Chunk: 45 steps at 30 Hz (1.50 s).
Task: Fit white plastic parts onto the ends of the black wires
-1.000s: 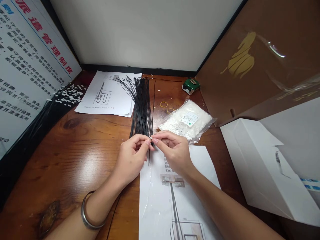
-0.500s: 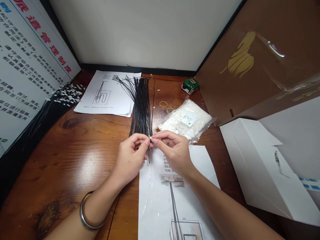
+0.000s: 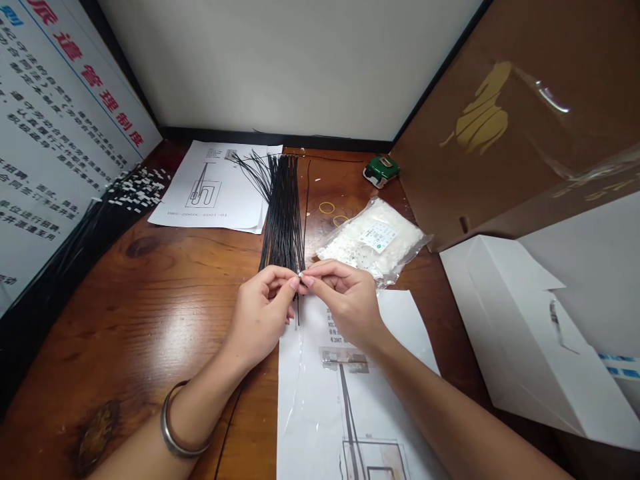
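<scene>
My left hand (image 3: 265, 312) pinches a thin black wire (image 3: 299, 313), which hangs below its fingertips over the edge of the paper. Opposite it, my right hand (image 3: 345, 297) pinches a tiny white plastic connector (image 3: 300, 275). The fingertips of both hands nearly touch, so most of the connector and the wire's end are hidden. Just beyond them lies a thick bundle of black wires (image 3: 283, 213). A clear bag of small white connectors (image 3: 377, 233) rests beside the bundle, past my right hand.
A drawing sheet (image 3: 310, 400) lies under my right forearm, and another printed sheet (image 3: 175, 207) is at the back left. Wires with white ends (image 3: 137, 190) are piled at left. A green tape measure (image 3: 381, 171), yellow rubber bands (image 3: 327, 208) and a white box (image 3: 515, 320) are also around.
Both hands stay almost in place, pinched together. The right fingertips have shifted very slightly at the connector. Nothing else has visibly moved.
</scene>
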Each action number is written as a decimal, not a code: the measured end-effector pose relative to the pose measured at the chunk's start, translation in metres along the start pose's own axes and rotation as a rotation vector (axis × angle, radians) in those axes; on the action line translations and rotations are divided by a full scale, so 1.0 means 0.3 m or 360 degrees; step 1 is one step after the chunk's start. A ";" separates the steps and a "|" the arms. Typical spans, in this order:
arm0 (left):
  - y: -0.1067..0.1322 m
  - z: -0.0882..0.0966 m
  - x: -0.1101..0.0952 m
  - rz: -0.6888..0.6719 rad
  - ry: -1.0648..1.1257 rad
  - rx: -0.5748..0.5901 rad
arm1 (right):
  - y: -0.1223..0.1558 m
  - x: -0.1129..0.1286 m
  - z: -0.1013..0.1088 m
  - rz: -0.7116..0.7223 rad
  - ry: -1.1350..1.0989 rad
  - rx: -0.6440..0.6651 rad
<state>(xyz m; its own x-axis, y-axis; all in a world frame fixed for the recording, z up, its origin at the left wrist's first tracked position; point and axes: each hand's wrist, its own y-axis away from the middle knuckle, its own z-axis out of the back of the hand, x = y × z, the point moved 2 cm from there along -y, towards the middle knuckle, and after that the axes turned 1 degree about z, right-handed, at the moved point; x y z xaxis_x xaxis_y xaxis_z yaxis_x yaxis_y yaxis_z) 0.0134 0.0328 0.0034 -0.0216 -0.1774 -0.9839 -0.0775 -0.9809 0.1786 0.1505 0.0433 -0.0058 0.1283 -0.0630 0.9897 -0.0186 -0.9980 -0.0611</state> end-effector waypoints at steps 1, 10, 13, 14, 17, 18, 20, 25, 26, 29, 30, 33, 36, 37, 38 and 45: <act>0.000 0.000 0.001 0.0004 0.0000 -0.0009 | 0.000 -0.001 0.001 -0.0005 -0.0004 -0.0003; 0.004 -0.001 -0.003 0.0032 0.0022 -0.0038 | 0.001 -0.010 0.008 -0.0050 0.0003 0.0001; 0.006 0.000 -0.009 0.0037 0.0020 -0.0029 | -0.001 -0.011 0.009 -0.0060 0.0006 -0.0003; 0.006 0.001 -0.010 0.0036 0.0015 -0.0024 | -0.001 -0.011 0.009 -0.0059 -0.0002 -0.0008; 0.006 0.001 -0.009 0.0026 -0.0001 -0.0005 | -0.004 -0.009 0.009 -0.0040 -0.0038 0.0000; 0.005 0.000 -0.007 0.0022 -0.0004 -0.0001 | -0.004 -0.008 0.008 -0.0034 -0.0047 0.0011; 0.004 0.000 -0.005 0.0014 -0.0007 0.0005 | -0.006 -0.006 0.009 -0.0028 -0.0054 0.0029; 0.004 -0.001 -0.004 0.0000 -0.0011 0.0013 | -0.009 0.000 0.011 -0.0034 -0.0057 0.0078; 0.004 -0.001 -0.005 -0.0003 -0.0011 0.0015 | -0.009 0.000 0.012 -0.0042 -0.0063 0.0094; 0.005 0.000 -0.007 -0.0010 -0.0013 0.0025 | -0.013 -0.001 0.014 -0.0083 -0.0100 0.0132; 0.006 0.001 -0.007 -0.0009 -0.0014 0.0029 | -0.014 -0.002 0.014 -0.0090 -0.0116 0.0136; 0.005 0.001 -0.004 -0.0003 -0.0011 0.0032 | -0.019 -0.002 0.014 -0.0099 -0.0139 0.0141; 0.004 0.001 -0.002 0.0000 -0.0005 0.0030 | -0.021 0.001 0.013 -0.0118 -0.0132 0.0126; 0.004 0.000 -0.002 -0.0002 -0.0004 0.0028 | -0.021 0.002 0.012 -0.0128 -0.0129 0.0121; 0.005 0.000 -0.002 -0.0003 -0.0005 0.0029 | -0.021 0.004 0.012 -0.0140 -0.0125 0.0120; 0.007 -0.003 -0.005 -0.0011 -0.0033 0.0035 | -0.021 0.008 0.009 -0.0177 -0.0159 0.0120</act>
<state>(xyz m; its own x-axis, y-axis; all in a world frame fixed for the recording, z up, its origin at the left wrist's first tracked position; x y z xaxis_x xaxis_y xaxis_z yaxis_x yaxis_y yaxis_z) 0.0143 0.0309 0.0052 -0.0418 -0.1690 -0.9847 -0.0998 -0.9800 0.1724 0.1536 0.0495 -0.0034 0.2235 0.0511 0.9734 0.0754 -0.9965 0.0350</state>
